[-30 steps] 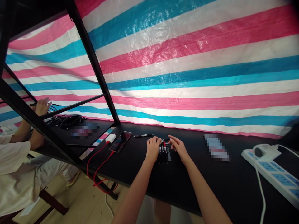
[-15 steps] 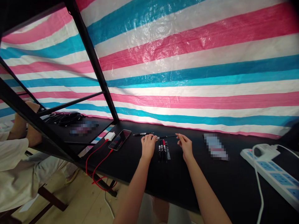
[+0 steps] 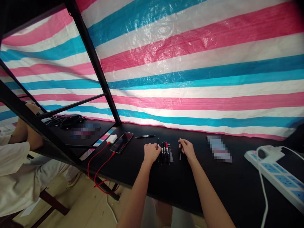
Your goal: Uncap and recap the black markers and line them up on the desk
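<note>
My left hand [image 3: 152, 152] is closed on a dark pen [image 3: 158, 141], which it lays lengthwise at the left side of a row of pens [image 3: 164, 152]. The row holds several dark and white pens, one with a red top, and greyish slim ones at its right end. My right hand [image 3: 186, 148] is closed, its fingers pinched on a thin dark pen [image 3: 180, 156] whose lower end shows beneath them. Most of this pen is hidden by the fingers. Another black pen [image 3: 146, 136] lies crosswise behind my left hand, apart from the row.
On the black table [image 3: 228, 190], a phone [image 3: 122, 142] with a red cable and white charger [image 3: 111, 138] lies left. A blurred packet [image 3: 219, 149] and white power strip [image 3: 275, 177] are right. Black frame bars [image 3: 95, 63] and a seated person [image 3: 21, 171] are left.
The dark pen held crosswise between both hands is no longer there. My hands have moved slightly towards me; a pen now points lengthwise at each hand.
</note>
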### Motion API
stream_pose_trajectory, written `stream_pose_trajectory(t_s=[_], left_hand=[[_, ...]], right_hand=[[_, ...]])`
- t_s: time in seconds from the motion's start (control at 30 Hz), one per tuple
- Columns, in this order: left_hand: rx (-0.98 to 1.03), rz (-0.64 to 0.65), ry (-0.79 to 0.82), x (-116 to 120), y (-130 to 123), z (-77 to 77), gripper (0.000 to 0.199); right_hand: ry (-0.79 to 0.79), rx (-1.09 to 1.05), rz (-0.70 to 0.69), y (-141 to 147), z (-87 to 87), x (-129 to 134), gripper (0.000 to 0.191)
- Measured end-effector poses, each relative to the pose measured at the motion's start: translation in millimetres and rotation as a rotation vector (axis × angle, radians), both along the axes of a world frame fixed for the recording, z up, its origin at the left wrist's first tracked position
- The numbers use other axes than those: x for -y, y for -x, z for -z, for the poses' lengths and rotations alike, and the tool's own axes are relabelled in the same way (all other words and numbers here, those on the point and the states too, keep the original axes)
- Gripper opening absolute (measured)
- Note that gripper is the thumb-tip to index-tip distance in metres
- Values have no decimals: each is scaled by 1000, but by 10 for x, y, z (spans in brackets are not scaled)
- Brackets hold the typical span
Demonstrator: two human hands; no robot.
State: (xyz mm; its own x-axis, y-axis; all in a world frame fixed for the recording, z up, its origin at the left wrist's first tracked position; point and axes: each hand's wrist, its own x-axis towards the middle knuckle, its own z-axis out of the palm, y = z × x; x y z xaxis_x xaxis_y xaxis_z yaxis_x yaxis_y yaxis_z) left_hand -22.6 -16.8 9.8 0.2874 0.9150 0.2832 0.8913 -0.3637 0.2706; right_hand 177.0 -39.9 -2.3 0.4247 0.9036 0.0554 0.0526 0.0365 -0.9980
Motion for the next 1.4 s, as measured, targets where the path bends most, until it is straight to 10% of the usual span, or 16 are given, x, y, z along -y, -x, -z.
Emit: stream_pose_trajectory(t_s=[0.4, 0.9, 1.4], left_hand=[[-54, 154, 111, -18, 39, -30, 29], [-56, 142, 102, -1, 24, -18, 35], [4, -292, -245, -386, 112, 135, 40]], right_hand=[[165, 722, -97, 78, 88, -1, 40], [186, 795, -203, 179, -81, 126, 30], [202, 792, -226, 157, -78, 111, 30]])
